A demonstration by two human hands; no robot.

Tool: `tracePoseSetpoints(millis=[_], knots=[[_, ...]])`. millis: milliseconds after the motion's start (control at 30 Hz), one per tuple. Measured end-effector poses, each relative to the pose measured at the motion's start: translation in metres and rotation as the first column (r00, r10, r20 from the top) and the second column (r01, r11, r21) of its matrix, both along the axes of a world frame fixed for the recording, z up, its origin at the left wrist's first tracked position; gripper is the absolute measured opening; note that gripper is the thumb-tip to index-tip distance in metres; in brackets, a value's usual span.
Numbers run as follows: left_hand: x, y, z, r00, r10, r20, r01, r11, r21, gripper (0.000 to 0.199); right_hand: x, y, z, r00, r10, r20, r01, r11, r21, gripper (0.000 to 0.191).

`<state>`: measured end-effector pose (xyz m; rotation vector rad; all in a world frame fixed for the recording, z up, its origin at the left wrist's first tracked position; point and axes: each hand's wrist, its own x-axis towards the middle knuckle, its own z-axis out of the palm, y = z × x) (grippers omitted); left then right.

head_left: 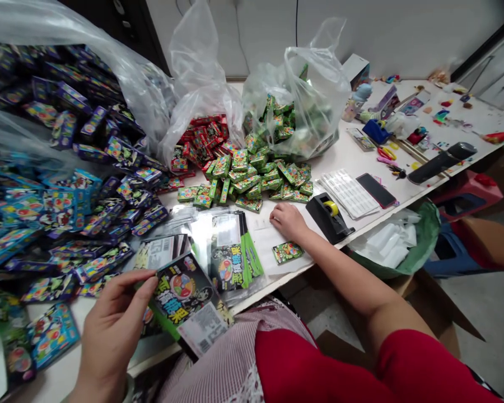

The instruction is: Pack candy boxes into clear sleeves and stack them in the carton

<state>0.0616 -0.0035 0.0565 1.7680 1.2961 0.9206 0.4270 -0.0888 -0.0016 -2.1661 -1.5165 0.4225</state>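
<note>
My left hand (120, 322) pinches the corner of a black and green printed package (189, 299) with a clear window, tilted over the table's front edge. My right hand (289, 221) rests on a white sheet (273, 260), its fingers curled; whether anything is under the fingertips is hidden. Just below my right hand lies a small green box (288, 252). Between the hands are flat black and green packages (229, 263) in a stack. Behind them spreads a heap of small green boxes (252, 173).
Dark purple boxes (121, 151) and blue boxes (50, 207) are piled at the left. Red boxes (208, 137) fill a clear bag at the back. A tape dispenser (327, 215), label sheets (348, 193), a phone (376, 190) and a black bottle (441, 162) lie at the right.
</note>
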Motion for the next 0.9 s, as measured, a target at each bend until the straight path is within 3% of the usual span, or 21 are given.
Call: tracePoseSetpoints(millis=[100, 200, 333, 400, 467, 533, 600, 733, 900], knots=[[0.000, 0.001, -0.003, 0.997, -0.020, 0.074, 0.027, 0.995, -0.095, 0.018, 0.001, -0.001, -0.003, 0.991, -0.084, -0.100, 0.085, 0.996, 0.012, 0.007], [0.001, 0.001, -0.006, 0.986, -0.067, 0.151, 0.074, 0.996, -0.044, 0.018, 0.012, -0.001, -0.004, 0.956, -0.164, -0.244, 0.172, 0.985, 0.012, 0.010], [0.007, -0.002, -0.006, 0.969, -0.129, 0.213, 0.130, 0.992, 0.010, 0.019, 0.010, 0.002, 0.022, 0.900, -0.163, -0.403, 0.196, 0.980, 0.043, 0.018], [0.010, -0.003, -0.006, 0.960, -0.157, 0.230, 0.155, 0.988, 0.028, 0.017, -0.012, 0.009, 0.049, 0.871, -0.063, -0.487, 0.129, 0.986, 0.102, 0.021], [0.011, -0.005, -0.006, 0.953, -0.186, 0.241, 0.178, 0.983, 0.055, 0.013, -0.048, 0.019, 0.081, 0.766, 0.207, -0.609, -0.087, 0.971, 0.221, 0.021], [0.010, -0.007, -0.005, 0.946, -0.219, 0.239, 0.210, 0.976, 0.066, 0.010, -0.089, 0.031, 0.110, 0.653, 0.443, -0.614, -0.347, 0.896, 0.277, 0.018], [0.008, -0.009, -0.003, 0.940, -0.244, 0.237, 0.234, 0.970, 0.068, 0.009, -0.125, 0.044, 0.129, 0.616, 0.552, -0.562, -0.500, 0.825, 0.263, 0.015], [0.002, -0.012, 0.002, 0.928, -0.267, 0.258, 0.260, 0.964, 0.059, 0.005, -0.163, 0.070, 0.133, 0.622, 0.549, -0.558, -0.618, 0.782, 0.079, 0.010], [0.000, -0.011, 0.001, 0.919, -0.258, 0.299, 0.257, 0.965, 0.044, 0.007, -0.169, 0.080, 0.118, 0.651, 0.419, -0.633, -0.603, 0.792, -0.095, 0.012]])
